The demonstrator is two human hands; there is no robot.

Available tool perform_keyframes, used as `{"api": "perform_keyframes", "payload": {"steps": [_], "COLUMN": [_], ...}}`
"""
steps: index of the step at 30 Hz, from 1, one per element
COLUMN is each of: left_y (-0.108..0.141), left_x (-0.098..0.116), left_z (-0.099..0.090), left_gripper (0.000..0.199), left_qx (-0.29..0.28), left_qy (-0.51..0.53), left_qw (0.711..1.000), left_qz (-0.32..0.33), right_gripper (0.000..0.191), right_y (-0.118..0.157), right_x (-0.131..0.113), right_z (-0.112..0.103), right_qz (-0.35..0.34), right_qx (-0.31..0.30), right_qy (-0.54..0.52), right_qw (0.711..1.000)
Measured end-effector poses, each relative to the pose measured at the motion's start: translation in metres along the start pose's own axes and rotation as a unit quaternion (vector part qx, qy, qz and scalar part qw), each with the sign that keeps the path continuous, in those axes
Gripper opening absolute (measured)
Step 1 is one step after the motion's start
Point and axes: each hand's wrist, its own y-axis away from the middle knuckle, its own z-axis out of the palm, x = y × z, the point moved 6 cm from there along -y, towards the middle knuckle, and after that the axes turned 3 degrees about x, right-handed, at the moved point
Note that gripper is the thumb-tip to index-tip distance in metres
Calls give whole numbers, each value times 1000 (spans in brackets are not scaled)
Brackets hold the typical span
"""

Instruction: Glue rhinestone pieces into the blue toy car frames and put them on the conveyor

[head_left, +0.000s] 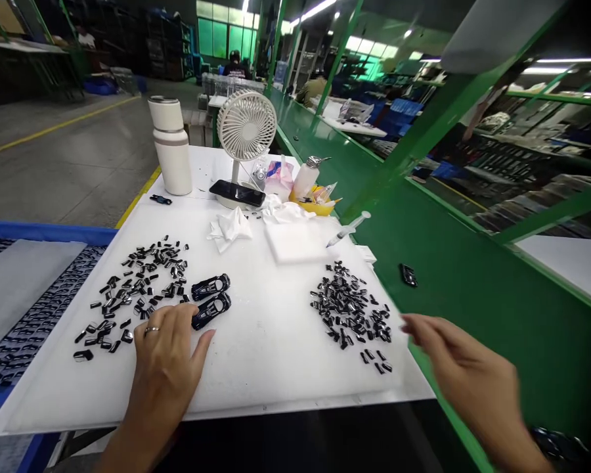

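Observation:
Two dark toy cars point(211, 310) lie side by side on the white table, left of its middle. My left hand point(170, 351) rests beside them, palm down, with its fingertips at the end of the nearer car and the thumb spread apart. Around its far side lie many small black, shiny pieces point(140, 279). My right hand point(467, 371) is past the table's right edge, over the green conveyor belt. Its fingers are pressed together in a pinch, and I cannot make out anything between them. Closest to it on the table is a second pile of small black parts point(347, 305).
A white foam block point(298, 243), a syringe point(349, 228) and crumpled tissue point(230, 226) lie farther back. Behind them stand a fan point(247, 126), a phone point(237, 193), a tumbler point(172, 151) and a yellow tray point(320, 207). Another car point(408, 275) sits on the belt.

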Motion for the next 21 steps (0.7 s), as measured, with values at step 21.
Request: {"api": "perform_keyframes", "payload": {"steps": [21], "left_y": [21], "left_x": [29], "left_z": [-4], "left_gripper": [21], "left_qx": [-5], "left_qy": [106], "left_qw": [993], "left_qz": [50], "right_gripper": [15], "right_y": [-30], "right_x": [-54], "right_z": [103], "right_qz": [-125], "right_qx": [-144], "right_qy": [-33], "right_qw": [981]}}
